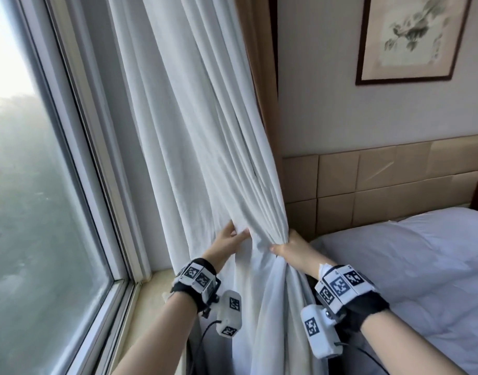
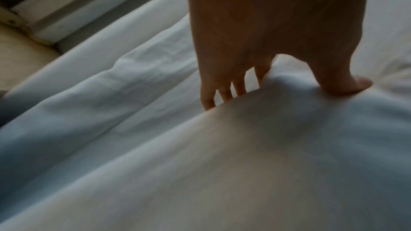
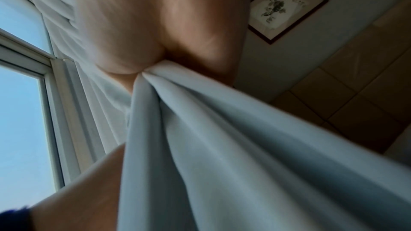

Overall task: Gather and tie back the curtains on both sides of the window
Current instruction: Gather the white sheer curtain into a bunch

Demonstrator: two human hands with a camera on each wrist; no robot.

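A white curtain (image 1: pixel 194 136) hangs at the right side of the window (image 1: pixel 29 185), drawn into a bunch at waist height. My right hand (image 1: pixel 289 246) grips the gathered folds, fingers wrapped round the bunch. My left hand (image 1: pixel 228 238) pinches a fold just left of it, thumb in front of the cloth and fingers behind. In the left wrist view the left hand (image 2: pixel 278 83) has its thumb pressed on a ridge of the curtain (image 2: pixel 222 164). In the right wrist view the right hand (image 3: pixel 142 41) closes on the curtain (image 3: pixel 211 147). No tie-back shows.
A brown outer drape (image 1: pixel 259 77) hangs behind the white curtain by the wall. A bed with white bedding (image 1: pixel 421 266) and a tan padded headboard (image 1: pixel 381 185) lies at the right. A framed picture (image 1: pixel 410 36) hangs above it. The stone window sill (image 1: pixel 151 290) runs below.
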